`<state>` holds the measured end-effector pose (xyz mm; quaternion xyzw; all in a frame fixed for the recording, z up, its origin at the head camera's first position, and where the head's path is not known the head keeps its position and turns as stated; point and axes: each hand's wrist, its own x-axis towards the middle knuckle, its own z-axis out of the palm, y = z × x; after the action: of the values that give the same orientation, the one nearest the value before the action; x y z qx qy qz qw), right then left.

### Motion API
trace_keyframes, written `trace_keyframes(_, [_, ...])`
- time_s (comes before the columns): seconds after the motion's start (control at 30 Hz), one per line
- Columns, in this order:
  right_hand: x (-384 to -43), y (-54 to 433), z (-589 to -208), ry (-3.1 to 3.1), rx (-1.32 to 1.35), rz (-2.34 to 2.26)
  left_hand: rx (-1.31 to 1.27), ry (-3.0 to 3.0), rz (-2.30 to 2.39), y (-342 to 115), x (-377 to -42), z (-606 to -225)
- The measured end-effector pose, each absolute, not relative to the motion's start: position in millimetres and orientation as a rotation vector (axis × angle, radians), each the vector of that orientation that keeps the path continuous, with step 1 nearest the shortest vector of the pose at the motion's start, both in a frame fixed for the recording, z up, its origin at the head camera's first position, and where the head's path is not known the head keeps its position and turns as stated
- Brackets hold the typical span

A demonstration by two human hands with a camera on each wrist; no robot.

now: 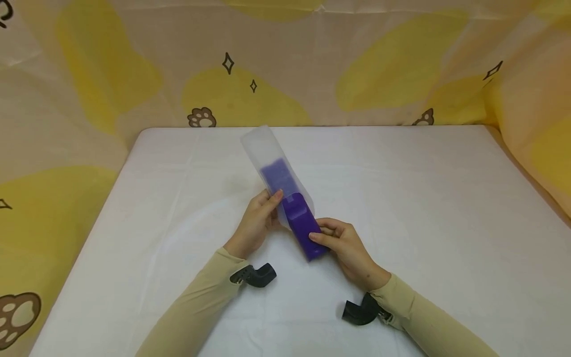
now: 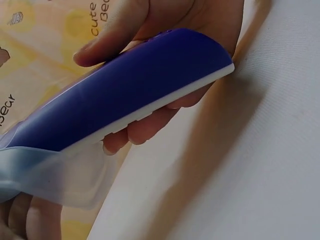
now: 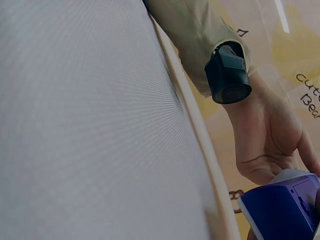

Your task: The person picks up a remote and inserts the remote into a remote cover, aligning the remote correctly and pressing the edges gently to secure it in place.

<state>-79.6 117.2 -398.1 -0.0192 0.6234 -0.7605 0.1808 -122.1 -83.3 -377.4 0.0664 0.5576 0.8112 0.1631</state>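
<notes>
A long purple handheld device [image 1: 305, 230] with a white underside sits partly inside a clear plastic case [image 1: 258, 146], above the middle of the table. Through the case wall its flat upper part shows faintly. My left hand [image 1: 255, 225] grips the case from the left, thumb on top. Pinched between the thumb and fingers of my right hand [image 1: 350, 253] is the device's bare lower end. In the left wrist view, the device [image 2: 135, 85] slants down to the case [image 2: 75, 175]. The right wrist view shows its purple end [image 3: 277, 210] near the corner.
A white cloth-covered table [image 1: 424, 198] spreads under both hands. Behind it hangs a yellow patterned curtain [image 1: 290, 59], which also runs along the sides. Each wrist carries a black camera mount, one on the left [image 1: 258, 275] and one on the right [image 1: 361, 311].
</notes>
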Motion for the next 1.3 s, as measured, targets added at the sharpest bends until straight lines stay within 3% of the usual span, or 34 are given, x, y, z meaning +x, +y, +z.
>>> trace_keyframes(1.3, [-78.7, 117.4, -400.1, 1.749, -0.048, -2.19, 0.154, 1.653, 2.37, -91.6, -125.2, -372.0])
